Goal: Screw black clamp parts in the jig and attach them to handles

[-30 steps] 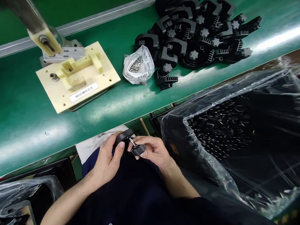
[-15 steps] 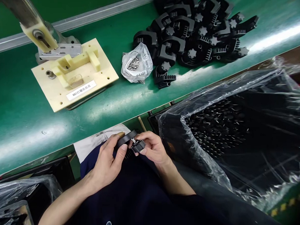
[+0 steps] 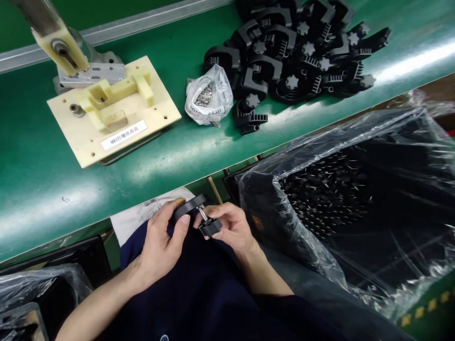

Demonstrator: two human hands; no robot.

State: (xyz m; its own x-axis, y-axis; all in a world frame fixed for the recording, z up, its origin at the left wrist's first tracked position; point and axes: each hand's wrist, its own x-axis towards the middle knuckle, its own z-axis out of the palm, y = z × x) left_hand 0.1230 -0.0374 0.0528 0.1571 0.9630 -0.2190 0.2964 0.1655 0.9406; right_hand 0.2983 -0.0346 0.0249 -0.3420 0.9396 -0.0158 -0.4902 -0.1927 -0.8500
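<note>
Above my lap, my left hand [image 3: 164, 241] is closed around a curved black plastic clamp [image 3: 189, 206], thumb on its near side. My right hand [image 3: 232, 225] pinches the black lobed head of a knob screw [image 3: 210, 226]. The knob's shiny metal shank points up at the clamp, and its tip meets the clamp near the right end. Whether the tip sits inside a hole I cannot tell. Part of the clamp is hidden behind my left fingers.
On the green bench [image 3: 166, 158] stand a cream screw fixture [image 3: 160, 100], a clear bag [image 3: 220, 103] of small metal parts and a pile of black clamps [image 3: 261, 68]. To my right, a plastic-lined bin [image 3: 394, 198] holds many knob screws [image 3: 326, 196]. Another lined bin [image 3: 66, 278] is at lower left.
The knob has moved slightly down and away from the clamp, so more of its metal shank shows. Both hands stay in nearly the same place.
</note>
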